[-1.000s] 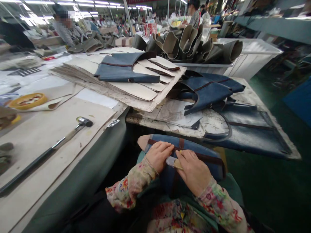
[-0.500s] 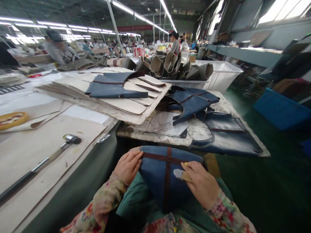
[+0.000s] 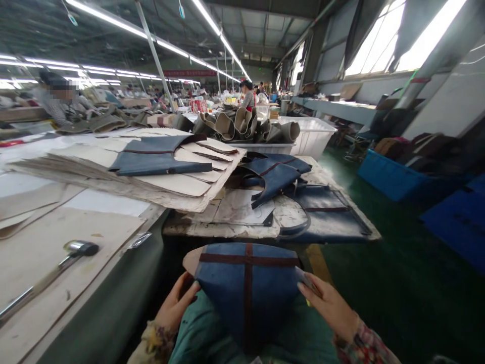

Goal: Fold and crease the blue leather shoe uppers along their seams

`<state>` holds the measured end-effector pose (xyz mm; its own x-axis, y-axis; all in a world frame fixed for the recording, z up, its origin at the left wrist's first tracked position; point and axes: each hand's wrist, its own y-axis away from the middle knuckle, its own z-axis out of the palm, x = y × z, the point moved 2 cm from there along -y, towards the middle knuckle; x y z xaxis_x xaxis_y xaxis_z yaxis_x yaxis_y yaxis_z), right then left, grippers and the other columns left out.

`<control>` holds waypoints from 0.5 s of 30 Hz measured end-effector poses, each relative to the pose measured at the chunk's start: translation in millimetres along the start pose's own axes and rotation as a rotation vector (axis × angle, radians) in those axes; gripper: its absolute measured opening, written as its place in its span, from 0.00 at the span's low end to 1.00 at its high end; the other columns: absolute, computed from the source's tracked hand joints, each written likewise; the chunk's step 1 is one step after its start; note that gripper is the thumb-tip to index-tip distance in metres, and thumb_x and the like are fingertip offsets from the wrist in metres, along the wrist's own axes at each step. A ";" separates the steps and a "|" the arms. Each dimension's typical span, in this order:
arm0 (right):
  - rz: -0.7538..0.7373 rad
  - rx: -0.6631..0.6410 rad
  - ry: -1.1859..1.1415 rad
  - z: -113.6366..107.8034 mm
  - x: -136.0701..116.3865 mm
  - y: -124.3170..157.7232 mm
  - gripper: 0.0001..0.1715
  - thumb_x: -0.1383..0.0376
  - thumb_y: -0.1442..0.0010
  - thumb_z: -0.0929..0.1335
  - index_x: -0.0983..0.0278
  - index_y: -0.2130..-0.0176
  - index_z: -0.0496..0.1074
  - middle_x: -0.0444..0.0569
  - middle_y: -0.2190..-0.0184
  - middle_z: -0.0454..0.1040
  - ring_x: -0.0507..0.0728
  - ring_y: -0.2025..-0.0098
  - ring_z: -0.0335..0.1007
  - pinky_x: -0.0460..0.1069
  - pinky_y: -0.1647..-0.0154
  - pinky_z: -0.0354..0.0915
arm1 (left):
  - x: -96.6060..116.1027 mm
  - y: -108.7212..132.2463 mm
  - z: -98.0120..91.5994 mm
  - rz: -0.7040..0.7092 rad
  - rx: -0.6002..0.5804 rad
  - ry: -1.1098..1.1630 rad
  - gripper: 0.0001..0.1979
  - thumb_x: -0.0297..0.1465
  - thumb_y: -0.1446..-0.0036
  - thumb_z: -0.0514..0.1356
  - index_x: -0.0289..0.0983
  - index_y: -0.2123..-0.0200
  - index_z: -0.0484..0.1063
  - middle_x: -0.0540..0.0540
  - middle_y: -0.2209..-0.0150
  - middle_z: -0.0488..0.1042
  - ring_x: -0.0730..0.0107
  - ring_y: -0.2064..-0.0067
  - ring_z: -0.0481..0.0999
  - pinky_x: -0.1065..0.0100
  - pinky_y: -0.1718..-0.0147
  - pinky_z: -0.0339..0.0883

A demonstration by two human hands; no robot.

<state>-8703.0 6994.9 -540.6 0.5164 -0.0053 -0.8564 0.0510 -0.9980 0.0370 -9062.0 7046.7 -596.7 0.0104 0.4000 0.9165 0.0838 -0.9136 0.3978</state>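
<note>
A blue leather piece (image 3: 223, 283) with brown strips crossing on it lies over my green-covered lap. Its top edge is curved, and a pale rounded end (image 3: 193, 259) sticks out at the upper left. My left hand (image 3: 177, 298) grips the left edge, thumb on top and the other fingers partly hidden beneath. At the right edge, my right hand (image 3: 329, 302) is closed round a small flat-bladed tool (image 3: 311, 284), its thumb at the leather. A bit of yellow shows under that hand.
On the left table lies a hammer (image 3: 49, 280). A stack of pale sheets (image 3: 159, 188) carries another blue leather piece (image 3: 151, 156). More blue pieces (image 3: 278, 172) rest on a worn board (image 3: 227, 230) ahead. White bins (image 3: 312, 134) and a blue crate (image 3: 394, 174) stand beyond; a co-worker (image 3: 62, 101) is far left.
Both hands have gone from the top strip down to the piece's side edges. The tool has moved from over the leather to its right edge. The view has tilted up and turned right.
</note>
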 end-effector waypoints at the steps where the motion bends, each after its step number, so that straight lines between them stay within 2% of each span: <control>1: 0.034 -0.047 -0.044 4.1 -5.5 -6.5 0.21 0.54 0.42 0.60 0.67 0.59 0.69 0.51 0.65 0.74 0.55 0.62 0.70 0.51 0.57 0.68 | -0.7 1.9 8.0 -0.029 0.026 0.007 0.42 0.52 0.65 0.64 0.37 0.49 0.58 0.36 0.45 0.61 0.54 0.48 0.67 0.68 0.64 0.70; 3: 0.072 -0.097 -0.055 5.5 -25.2 -19.4 0.21 0.53 0.43 0.60 0.67 0.64 0.69 0.48 0.72 0.71 0.54 0.67 0.67 0.50 0.62 0.67 | -1.3 5.1 20.8 -0.072 0.053 -0.009 0.40 0.52 0.66 0.64 0.38 0.51 0.60 0.37 0.47 0.63 0.55 0.50 0.68 0.69 0.69 0.70; 5: 0.038 -0.102 -0.026 1.1 -57.8 -30.6 0.20 0.52 0.43 0.60 0.67 0.68 0.68 0.44 0.78 0.65 0.51 0.72 0.62 0.47 0.69 0.63 | -1.8 6.7 27.6 -0.100 0.046 -0.011 0.36 0.53 0.63 0.62 0.38 0.53 0.63 0.38 0.51 0.67 0.57 0.54 0.70 0.68 0.71 0.69; 7: -0.071 -0.104 -0.008 -1.5 -98.6 -40.7 0.19 0.53 0.43 0.60 0.66 0.73 0.64 0.41 0.81 0.58 0.48 0.76 0.55 0.44 0.75 0.57 | -3.0 7.0 29.0 -0.131 0.017 0.049 0.33 0.54 0.58 0.57 0.39 0.54 0.64 0.39 0.53 0.68 0.61 0.60 0.72 0.68 0.73 0.67; 9: -0.218 -0.141 0.030 4.9 -137.7 -52.0 0.20 0.55 0.44 0.61 0.65 0.79 0.58 0.39 0.83 0.52 0.46 0.79 0.49 0.43 0.79 0.50 | -4.9 5.8 27.0 -0.182 -0.030 0.176 0.32 0.57 0.55 0.52 0.41 0.54 0.65 0.42 0.53 0.68 0.67 0.66 0.73 0.68 0.74 0.66; 11: -0.372 -0.197 0.051 22.5 -167.3 -65.7 0.20 0.57 0.44 0.62 0.66 0.81 0.55 0.38 0.84 0.51 0.45 0.80 0.48 0.43 0.79 0.47 | -7.7 2.9 21.3 -0.240 -0.064 0.314 0.29 0.57 0.52 0.48 0.43 0.56 0.67 0.45 0.53 0.68 0.70 0.69 0.72 0.69 0.75 0.65; 15: -0.513 -0.314 0.075 75.9 -199.5 -93.5 0.13 0.61 0.46 0.62 0.65 0.78 0.62 0.38 0.83 0.58 0.44 0.79 0.52 0.43 0.77 0.48 | -8.4 -6.5 -5.6 -0.281 0.006 0.520 0.24 0.54 0.51 0.51 0.45 0.58 0.67 0.48 0.62 0.72 0.69 0.65 0.74 0.69 0.72 0.67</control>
<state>-8875.6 7084.5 -412.3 0.4176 0.4873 -0.7669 0.5530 -0.8060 -0.2109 -9068.2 7048.9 -606.7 -0.5027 0.5370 0.6774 0.0180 -0.7770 0.6293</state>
